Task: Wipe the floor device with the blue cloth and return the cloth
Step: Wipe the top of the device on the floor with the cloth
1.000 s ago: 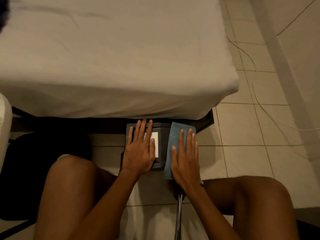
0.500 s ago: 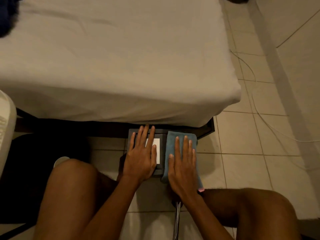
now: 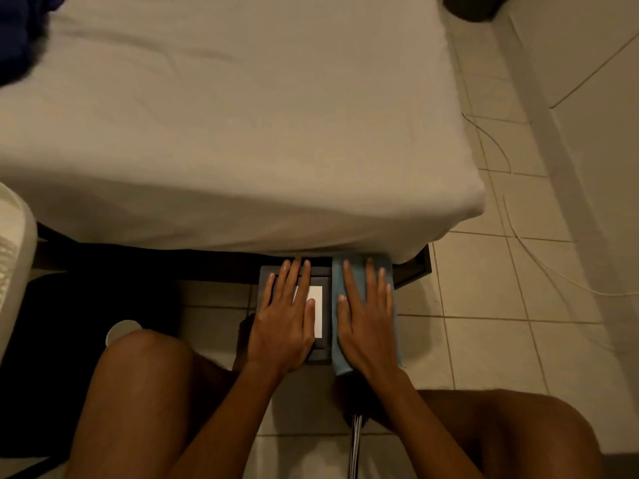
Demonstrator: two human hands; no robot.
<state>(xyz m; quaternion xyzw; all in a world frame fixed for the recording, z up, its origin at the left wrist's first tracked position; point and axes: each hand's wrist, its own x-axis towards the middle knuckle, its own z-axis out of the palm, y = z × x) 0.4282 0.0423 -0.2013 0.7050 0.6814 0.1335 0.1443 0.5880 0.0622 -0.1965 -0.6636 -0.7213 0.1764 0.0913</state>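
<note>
A dark grey box-shaped floor device [image 3: 324,350] with a white label [image 3: 317,314] sits on the tiles at the bed's edge, between my knees. My left hand [image 3: 285,321] lies flat on its top, fingers spread, holding nothing. The blue cloth [image 3: 337,281] is draped over the device's right part. My right hand [image 3: 368,323] presses flat on the cloth, fingers stretched toward the bed. The cloth's far end reaches under the hanging sheet.
A bed with a pale sheet [image 3: 242,133] fills the upper view, over a dark frame [image 3: 415,267]. A thin white cable [image 3: 539,257] runs over the tiled floor at right. A metal rod [image 3: 355,447] stands between my legs. A dark mat [image 3: 69,340] and a white round object [image 3: 121,330] lie left.
My right hand has slid the cloth forward along the device toward the bed. My left hand has stayed on the device top.
</note>
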